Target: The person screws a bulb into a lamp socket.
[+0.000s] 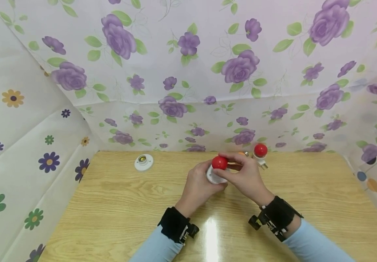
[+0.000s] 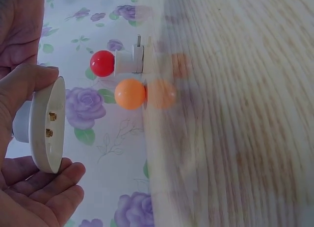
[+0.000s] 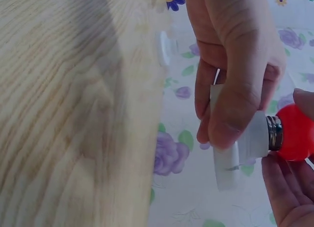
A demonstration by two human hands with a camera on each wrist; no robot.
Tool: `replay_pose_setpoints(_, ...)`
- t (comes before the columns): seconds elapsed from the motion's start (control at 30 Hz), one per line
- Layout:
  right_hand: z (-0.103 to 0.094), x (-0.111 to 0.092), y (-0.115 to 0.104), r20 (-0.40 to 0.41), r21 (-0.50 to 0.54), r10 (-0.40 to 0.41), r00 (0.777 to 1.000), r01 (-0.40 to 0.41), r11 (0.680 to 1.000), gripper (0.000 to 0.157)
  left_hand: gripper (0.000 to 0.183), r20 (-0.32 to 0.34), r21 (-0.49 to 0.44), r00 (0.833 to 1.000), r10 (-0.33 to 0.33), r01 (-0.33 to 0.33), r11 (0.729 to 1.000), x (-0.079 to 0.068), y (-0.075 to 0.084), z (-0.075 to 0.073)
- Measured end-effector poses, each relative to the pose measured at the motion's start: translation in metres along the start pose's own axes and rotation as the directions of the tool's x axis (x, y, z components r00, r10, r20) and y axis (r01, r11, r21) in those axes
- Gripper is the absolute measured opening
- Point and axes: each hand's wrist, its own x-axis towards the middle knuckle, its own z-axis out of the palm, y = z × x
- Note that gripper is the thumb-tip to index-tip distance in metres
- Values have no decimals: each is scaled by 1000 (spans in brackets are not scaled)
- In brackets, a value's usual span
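Note:
My left hand (image 1: 197, 186) grips a round white lamp holder (image 1: 211, 177) by its rim, above the table. In the left wrist view, two brass terminals show on the hollow underside of this lamp holder (image 2: 55, 151). My right hand (image 1: 250, 181) pinches a red bulb (image 1: 219, 162) between thumb and fingers. Seen from the right wrist, the bulb's metal screw cap (image 3: 275, 133) stands at the mouth of the lamp holder's collar (image 3: 253, 134), with several threads exposed. How far the cap reaches inside is hidden.
A second white lamp holder (image 1: 144, 162) lies at the table's back left. Near the back edge, right of my hands, a white plug adapter (image 2: 128, 62) carries another red bulb (image 1: 260, 150). Beside it lies an orange bulb (image 2: 130, 94). A flowered sheet (image 1: 188, 83) hangs behind the wooden table (image 1: 126, 218).

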Motion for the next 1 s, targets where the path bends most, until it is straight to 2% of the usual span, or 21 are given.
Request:
replay_pose_setpoints(0.1,1,-1,1,-33,-7,3,999,-3,1000,45,64,-8,1,1000,-5,5,1000,0,0,0)
replay_pose_setpoints(0.23,4,-1,-14,-66,-21,-7,998,5,1000,44,63,-10,8,1000,-11,12,1000,1,0,0)
replay_pose_setpoints(0.4,5,0,-33,-59,-48,16,998,-19,999,45,61,-8,19,1000,-9,9,1000,0,-1,0)
replay_pose_setpoints(0.7,-4,1,-21,47,5,84,995,-85,996,53,62,-18,5,1000,-21,21,1000,0,-1,-2)
replay_pose_setpoints(0.87,-8,0,-2,134,31,47,990,-52,998,56,60,-14,-10,1000,-11,11,1000,-2,-2,-3)
replay_pose_setpoints(1.0,-11,4,0,187,27,6,982,-11,1000,56,61,-12,-10,1000,-1,0,1000,-1,-1,-2)
